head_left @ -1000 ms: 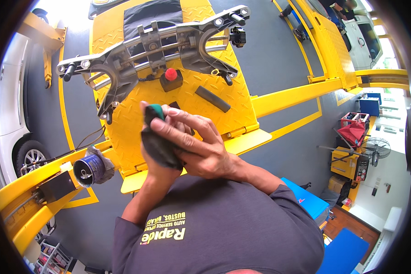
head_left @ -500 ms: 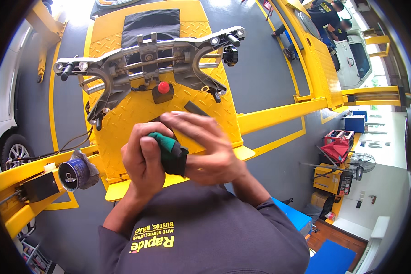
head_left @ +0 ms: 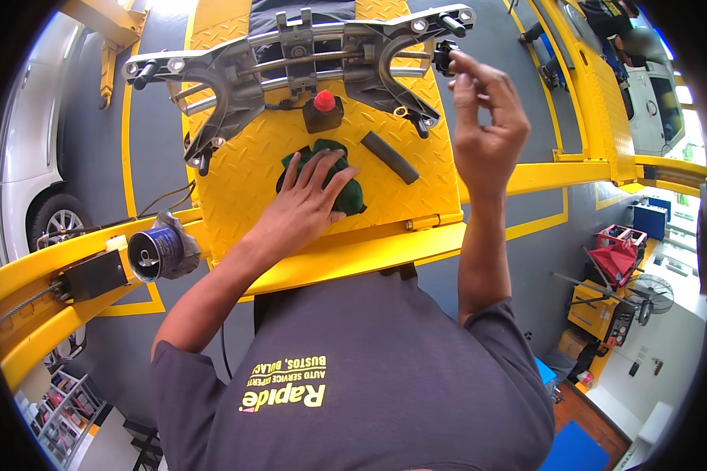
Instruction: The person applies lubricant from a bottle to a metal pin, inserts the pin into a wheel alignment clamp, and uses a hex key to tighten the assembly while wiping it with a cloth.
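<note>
My left hand lies on a crumpled dark green cloth on the yellow diamond-plate deck, its fingers spread over it. My right hand is raised at the right end of a grey metal clamp fixture, beside its black knob, fingers loosely bent and apart; whether they touch the knob I cannot tell. Between the fixture and the cloth stands a dark bottle with a red cap. A dark grey bar lies to the right of the cloth.
A blue can with grey wrapping sits on the left yellow rail. A white car is at left. Co-workers are by another lift at upper right. A fan and a yellow machine stand at right.
My hands have separated from where they worked the cloth together. The cloth is now down on the deck under my left hand, and my right hand has risen to the fixture's knob end.
</note>
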`<state>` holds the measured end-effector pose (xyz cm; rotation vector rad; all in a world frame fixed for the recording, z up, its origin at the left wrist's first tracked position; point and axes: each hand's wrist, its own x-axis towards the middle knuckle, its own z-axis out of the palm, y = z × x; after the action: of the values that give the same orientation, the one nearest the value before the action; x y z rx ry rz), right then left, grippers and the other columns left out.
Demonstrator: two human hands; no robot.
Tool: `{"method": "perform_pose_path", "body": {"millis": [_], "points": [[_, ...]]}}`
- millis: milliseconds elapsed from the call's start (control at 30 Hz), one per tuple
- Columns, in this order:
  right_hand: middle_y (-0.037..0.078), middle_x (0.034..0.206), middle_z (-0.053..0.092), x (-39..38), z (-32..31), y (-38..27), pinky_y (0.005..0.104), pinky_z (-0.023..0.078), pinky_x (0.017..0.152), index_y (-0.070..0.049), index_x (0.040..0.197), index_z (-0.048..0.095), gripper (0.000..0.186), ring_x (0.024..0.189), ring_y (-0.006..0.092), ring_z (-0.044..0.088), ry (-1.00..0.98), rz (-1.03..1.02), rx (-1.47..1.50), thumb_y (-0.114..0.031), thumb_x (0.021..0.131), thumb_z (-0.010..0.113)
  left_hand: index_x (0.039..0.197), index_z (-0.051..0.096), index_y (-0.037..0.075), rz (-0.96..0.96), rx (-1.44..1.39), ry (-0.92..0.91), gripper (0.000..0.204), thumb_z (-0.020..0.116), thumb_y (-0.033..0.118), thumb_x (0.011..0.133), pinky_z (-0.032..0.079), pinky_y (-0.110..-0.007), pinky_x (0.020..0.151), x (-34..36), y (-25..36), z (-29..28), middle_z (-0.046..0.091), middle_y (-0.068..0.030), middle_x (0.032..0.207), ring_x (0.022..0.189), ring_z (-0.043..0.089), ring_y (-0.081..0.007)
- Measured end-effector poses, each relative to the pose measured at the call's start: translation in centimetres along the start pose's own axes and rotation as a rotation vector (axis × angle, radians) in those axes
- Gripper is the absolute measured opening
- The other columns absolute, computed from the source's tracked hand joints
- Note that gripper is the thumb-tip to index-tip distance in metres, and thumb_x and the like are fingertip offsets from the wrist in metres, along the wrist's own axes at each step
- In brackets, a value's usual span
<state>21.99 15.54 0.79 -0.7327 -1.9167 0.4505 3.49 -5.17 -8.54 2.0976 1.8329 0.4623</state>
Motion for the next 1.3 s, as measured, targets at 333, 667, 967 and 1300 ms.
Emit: {"method": "perform_pose_path", "body": {"millis": [333, 667, 967, 1300], "points": [[0.009, 0.106, 0.081, -0.5, -0.4, 0.7, 0.0283, 0.059, 0.072, -0.006, 0.126, 0.078, 0.023, 0.088, 0.0156, 0.077, -0.041, 0.149, -0.061, -0.015, 0.106, 0.071, 0.138, 0.071, 0.015, 0.287, -0.139, 0.478, 0.044, 0.081, 0.025, 0.097, 0.056, -0.046, 0.112, 6.6, 2.9, -11.6, 0.073, -0.0108, 0.138, 0.128, 0.069, -0.0366], [0.019, 0.11, 0.079, 6.7, 1.5, 0.6, 0.0495, 0.062, 0.087, -0.002, 0.127, 0.068, 0.035, 0.098, 0.0391, 0.079, -0.181, 0.231, -0.415, -0.028, 0.103, 0.07, 0.154, 0.054, -0.006, 0.147, -0.166, 0.013, 0.081, 0.081, 0.045, 0.096, 0.047, -0.044, 0.121, 24.8, -3.7, -14.5, 0.061, -0.0298, 0.152, 0.143, 0.059, -0.041], [0.019, 0.118, 0.076, 4.8, 2.2, 3.5, 0.0447, 0.062, 0.084, -0.005, 0.133, 0.067, 0.035, 0.099, 0.0351, 0.079, -0.045, 0.055, -0.243, -0.028, 0.106, 0.068, 0.154, 0.053, -0.001, 0.135, -0.294, 0.141, 0.075, 0.081, 0.039, 0.097, 0.045, -0.046, 0.121, 23.9, -3.2, -13.5, 0.059, -0.0298, 0.153, 0.146, 0.056, -0.0427], [0.004, 0.08, 0.071, 3.9, 0.0, 3.4, 0.0283, 0.053, 0.057, -0.006, 0.113, 0.077, 0.024, 0.061, 0.0124, 0.067, 0.019, -0.41, -0.037, 0.004, 0.091, 0.073, 0.125, 0.076, 0.006, 0.056, -0.383, 0.483, 0.024, 0.073, 0.007, 0.102, 0.058, -0.038, 0.097, 10.0, 0.5, -15.8, 0.081, -0.0109, 0.122, 0.112, 0.076, -0.0264]]}}
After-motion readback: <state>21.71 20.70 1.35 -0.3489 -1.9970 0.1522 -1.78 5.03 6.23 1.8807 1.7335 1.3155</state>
